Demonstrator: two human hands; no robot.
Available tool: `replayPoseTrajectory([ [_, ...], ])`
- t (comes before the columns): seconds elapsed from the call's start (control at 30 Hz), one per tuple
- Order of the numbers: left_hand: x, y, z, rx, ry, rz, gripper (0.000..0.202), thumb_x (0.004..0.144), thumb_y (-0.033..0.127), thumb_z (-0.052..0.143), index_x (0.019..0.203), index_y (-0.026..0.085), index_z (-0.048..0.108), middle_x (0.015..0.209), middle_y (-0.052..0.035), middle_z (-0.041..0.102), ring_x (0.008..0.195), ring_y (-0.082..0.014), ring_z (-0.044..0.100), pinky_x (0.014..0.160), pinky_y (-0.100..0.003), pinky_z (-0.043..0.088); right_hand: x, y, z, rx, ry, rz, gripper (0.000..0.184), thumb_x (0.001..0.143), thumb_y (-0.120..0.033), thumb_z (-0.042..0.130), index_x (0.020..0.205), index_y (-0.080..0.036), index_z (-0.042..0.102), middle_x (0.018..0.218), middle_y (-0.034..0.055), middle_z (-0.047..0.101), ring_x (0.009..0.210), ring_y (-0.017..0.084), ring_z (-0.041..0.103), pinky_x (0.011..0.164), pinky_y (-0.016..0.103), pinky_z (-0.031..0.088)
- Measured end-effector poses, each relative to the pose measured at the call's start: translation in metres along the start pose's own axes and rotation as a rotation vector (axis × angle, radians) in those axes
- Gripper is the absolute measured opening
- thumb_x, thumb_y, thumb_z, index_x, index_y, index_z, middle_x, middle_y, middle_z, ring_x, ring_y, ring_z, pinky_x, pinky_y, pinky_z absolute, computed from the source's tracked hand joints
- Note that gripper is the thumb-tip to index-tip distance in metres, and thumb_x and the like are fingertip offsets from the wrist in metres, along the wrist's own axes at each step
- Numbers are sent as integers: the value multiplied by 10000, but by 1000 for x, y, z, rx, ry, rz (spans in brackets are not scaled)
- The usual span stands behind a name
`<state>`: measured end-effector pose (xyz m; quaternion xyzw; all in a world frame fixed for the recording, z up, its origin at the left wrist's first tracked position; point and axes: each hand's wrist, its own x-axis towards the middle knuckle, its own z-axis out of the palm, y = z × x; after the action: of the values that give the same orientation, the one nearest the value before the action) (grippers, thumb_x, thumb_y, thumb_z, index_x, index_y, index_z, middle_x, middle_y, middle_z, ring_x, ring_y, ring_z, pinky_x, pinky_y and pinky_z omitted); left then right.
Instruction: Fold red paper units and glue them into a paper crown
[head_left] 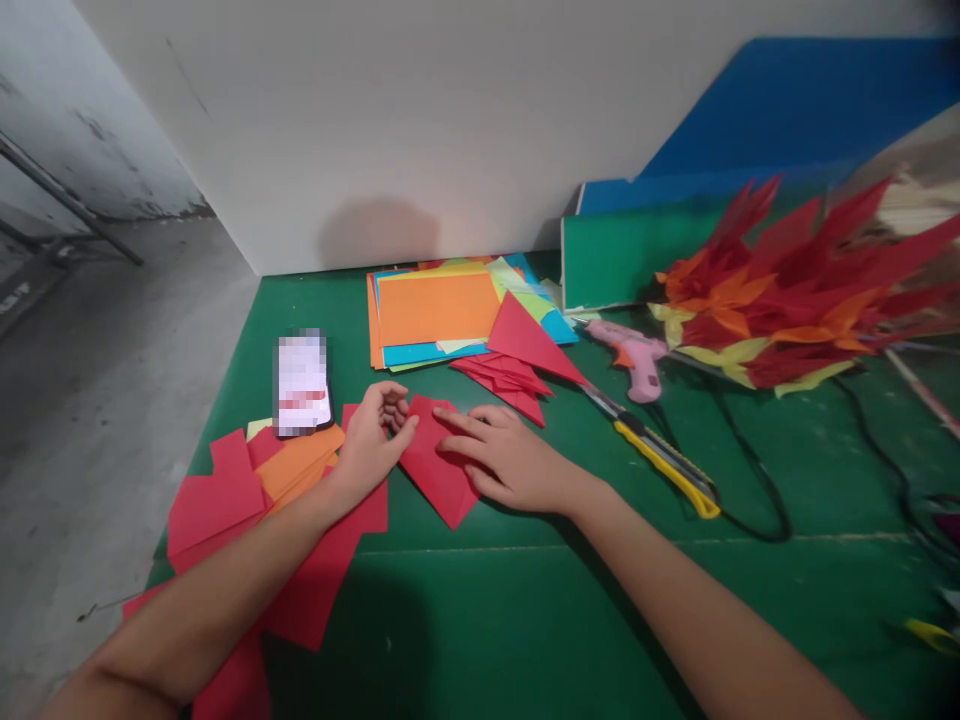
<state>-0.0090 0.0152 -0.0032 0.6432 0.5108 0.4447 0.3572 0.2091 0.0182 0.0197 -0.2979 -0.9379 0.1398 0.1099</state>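
Observation:
A folded piece of red paper (442, 482) lies on the green table in front of me, one corner pointing towards me. My right hand (514, 460) rests on its right side with the fingers spread over the surface. At the paper's upper left edge is my left hand (375, 437), its fingers half curled and its thumb stretched out against the edge. A gap shows between that thumb and the fingers. Just beyond my right hand sit several folded red paper pieces (510, 378), with a larger red triangle (529, 338) partly over them.
Red sheets (322, 585) and orange sheets (296, 465) lie under and beside my left forearm, near a phone (302, 385). Coloured paper (435, 308) is stacked at the back. Rightward are a yellow cutter knife (664, 468), a pink glue gun (634, 355) with its cord, and a red-orange paper flame cluster (802, 290).

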Motion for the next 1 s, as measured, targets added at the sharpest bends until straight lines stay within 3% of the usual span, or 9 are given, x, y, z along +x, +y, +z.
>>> replayPoseTrajectory([
  [0.1,-1,3,-3,155,-88,165,67,847,158,558,892,194,592,837,-23,589,751,-126,573,692,-273,500,-3,2,0,24,11,8,313,855,-203,485,1136,-227,622,1460,60,434,1061,248,501,931,445,422],
  [0.23,-4,5,-4,287,-190,373,99,868,156,547,895,203,629,981,-65,653,958,-178,614,852,-364,514,-8,5,2,81,54,25,257,880,-272,512,1102,-210,626,1380,94,515,1175,253,493,976,440,415],
  [0.5,-5,4,-2,493,-400,627,207,943,195,445,952,173,650,991,-87,695,980,-198,647,899,-393,544,-11,9,1,131,73,11,202,882,-292,550,1046,-207,631,1201,90,625,1111,236,557,947,405,449],
  [0.6,-7,4,-2,545,-425,659,244,961,185,402,965,147,643,991,-103,696,969,-200,656,888,-388,555,-11,10,1,142,72,7,206,885,-301,555,1050,-210,636,1194,87,636,1111,234,563,947,404,454],
  [0.8,-11,-1,0,609,-416,597,269,979,206,359,1065,153,608,1076,-111,673,1037,-197,642,917,-384,551,-13,11,2,158,89,6,222,899,-330,537,1057,-218,646,1195,90,640,1115,231,571,941,406,466],
  [1.0,-12,-3,-2,632,-423,652,255,952,130,381,993,144,632,1037,-114,683,984,-217,660,837,-390,573,-13,12,3,154,92,5,212,892,-316,552,1053,-224,654,1207,88,641,1118,235,577,946,417,471],
])
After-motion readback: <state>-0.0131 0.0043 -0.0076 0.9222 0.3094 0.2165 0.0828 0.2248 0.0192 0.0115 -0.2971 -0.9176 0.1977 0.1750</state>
